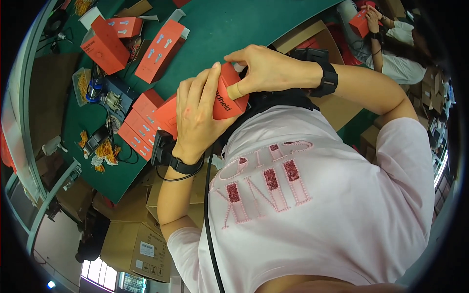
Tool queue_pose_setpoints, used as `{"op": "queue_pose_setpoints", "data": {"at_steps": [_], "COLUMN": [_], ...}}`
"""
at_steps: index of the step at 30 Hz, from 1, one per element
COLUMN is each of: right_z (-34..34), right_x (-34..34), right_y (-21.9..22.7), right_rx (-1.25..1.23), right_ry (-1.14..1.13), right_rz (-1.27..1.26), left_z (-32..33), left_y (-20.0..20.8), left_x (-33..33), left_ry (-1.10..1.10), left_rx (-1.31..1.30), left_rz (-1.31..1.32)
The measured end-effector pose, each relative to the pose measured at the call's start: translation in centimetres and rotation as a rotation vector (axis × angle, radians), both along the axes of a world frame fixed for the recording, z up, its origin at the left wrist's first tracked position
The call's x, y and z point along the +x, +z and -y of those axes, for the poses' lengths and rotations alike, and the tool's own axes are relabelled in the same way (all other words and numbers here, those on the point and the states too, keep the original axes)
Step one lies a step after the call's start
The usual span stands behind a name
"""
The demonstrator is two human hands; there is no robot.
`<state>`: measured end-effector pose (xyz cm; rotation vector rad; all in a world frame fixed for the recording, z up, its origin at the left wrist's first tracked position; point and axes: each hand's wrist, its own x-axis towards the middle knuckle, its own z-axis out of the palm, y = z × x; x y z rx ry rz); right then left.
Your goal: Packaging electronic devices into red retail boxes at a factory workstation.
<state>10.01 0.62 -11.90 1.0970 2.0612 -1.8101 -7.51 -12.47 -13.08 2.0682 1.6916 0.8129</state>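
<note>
Two hands are together on one orange box [225,103], which is held just in front of the pale pink shirt [347,215]. The left hand [196,113] lies across the box and clamps it; the right hand [266,69] grips its right end, with the covered thumb [236,91] pressing on the printed side. This box seems already formed, but its end is partly hidden by the fingers, so I cannot tell whether it is fully closed.

Around the wrists there are two black straps, one on the left [183,165] and one on the right [326,78]. Beyond the left hand, on the green table [220,29], three orange boxes [160,52] have flaps open, so I judge their closing is left to do. Nearer, a group of boxes [139,119] lies side by side, perhaps four and seemingly done; the lens bends this part, so my count is not certain. Yellow strands [106,149] lie in three places. To the right are one open carton [303,33] and one co-worker [405,68], who holds one more box [359,25].
</note>
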Motion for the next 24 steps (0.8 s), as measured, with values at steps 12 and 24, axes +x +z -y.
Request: {"op": "queue_pose_setpoints", "data": {"at_steps": [12,24], "right_z": [-0.6,-2.8], "right_x": [3.5,0.9], "right_y": [-0.9,1.0], "right_rx": [-0.201,0.805], "right_ry": [-0.098,0.552], "right_rz": [-0.150,-0.541], "left_z": [0.5,0.4], "left_y": [1.3,-0.6], "left_x": [-0.7,-1.8], "left_ry": [0.053,0.222], "left_rx": [-0.310,-0.095], "left_rz": [0.216,0.358]}}
